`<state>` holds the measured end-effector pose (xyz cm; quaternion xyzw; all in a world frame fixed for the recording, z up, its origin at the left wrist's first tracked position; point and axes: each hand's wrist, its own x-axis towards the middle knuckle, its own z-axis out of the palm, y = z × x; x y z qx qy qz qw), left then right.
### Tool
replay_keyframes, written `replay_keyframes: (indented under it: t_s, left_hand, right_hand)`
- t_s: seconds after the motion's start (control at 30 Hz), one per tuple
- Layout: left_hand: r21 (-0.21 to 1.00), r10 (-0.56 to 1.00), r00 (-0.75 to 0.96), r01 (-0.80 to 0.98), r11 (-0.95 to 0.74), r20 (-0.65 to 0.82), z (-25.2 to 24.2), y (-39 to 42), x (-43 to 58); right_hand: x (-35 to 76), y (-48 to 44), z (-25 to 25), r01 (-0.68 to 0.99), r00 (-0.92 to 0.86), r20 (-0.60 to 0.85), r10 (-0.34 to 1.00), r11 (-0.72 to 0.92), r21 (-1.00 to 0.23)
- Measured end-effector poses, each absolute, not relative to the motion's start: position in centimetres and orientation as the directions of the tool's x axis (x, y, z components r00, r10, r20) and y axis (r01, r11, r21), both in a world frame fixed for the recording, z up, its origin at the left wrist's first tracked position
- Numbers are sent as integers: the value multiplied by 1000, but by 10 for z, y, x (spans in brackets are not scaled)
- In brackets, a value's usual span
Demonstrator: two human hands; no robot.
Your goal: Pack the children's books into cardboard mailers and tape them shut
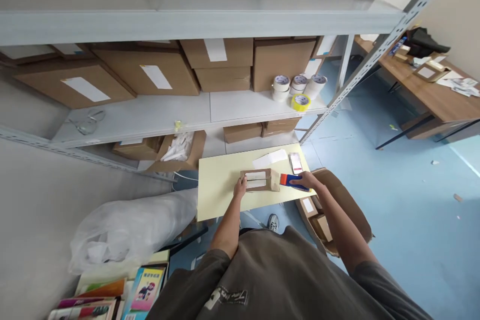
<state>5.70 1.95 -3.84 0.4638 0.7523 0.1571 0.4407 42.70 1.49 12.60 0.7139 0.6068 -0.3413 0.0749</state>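
A small brown cardboard box (258, 186) with white strips on its upper face lies on the pale yellow table (217, 197). My left hand (240, 187) grips its left end, thumb near the top edge. Just right of the box, my right hand (305, 181) is closed around a blue and orange tape dispenser (292, 180), its orange end pointing at the box's right end. Whether tape joins the two cannot be made out. Behind the dispenser lies a phone (296, 162), and white paper (270, 158) is beside it.
A shelf (157, 110) with cardboard boxes and several tape rolls (300, 102) rises behind the table. An open carton (343, 200) holding small boxes stands on the floor at right. A plastic-wrapped bundle (142, 225) and books (146, 290) are at left.
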Motion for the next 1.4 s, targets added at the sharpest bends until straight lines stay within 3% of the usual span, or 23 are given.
replay_keyframes:
  t_s: [0.13, 0.27, 0.43, 0.53, 0.67, 1.03, 1.23, 1.4]
  left_hand:
    - [607, 777, -261, 502, 616, -573, -31, 31, 9]
    - [663, 799, -320, 446, 601, -509, -12, 39, -27]
    - [829, 916, -135, 393, 399, -377, 13, 26, -38]
    - [804, 901, -134, 410, 430, -413, 16, 14, -23]
    - [750, 857, -223, 415, 515, -465, 12, 7, 7]
    - [742, 889, -53, 530, 411, -455, 12, 12, 97]
    - [687, 876, -100, 581, 436, -472, 2, 24, 110]
    - [727, 890, -43, 559, 398, -454, -8, 27, 100]
  right_hand:
    - [343, 34, 137, 932, -61, -574, 816, -160, -326]
    - [252, 50, 146, 960, -101, -584, 806, -76, -271]
    - [189, 63, 150, 974, -133, -601, 788, -9, -227]
    - [183, 67, 149, 971, -152, -600, 785, 6, -239]
    - [203, 68, 149, 968, -160, -593, 789, 7, -251]
    - [340, 37, 136, 874, -186, -536, 823, -110, -473]
    - [461, 8, 139, 868, -36, -566, 824, -255, -426]
    - [519, -13, 143, 824, -18, -563, 826, -307, -477]
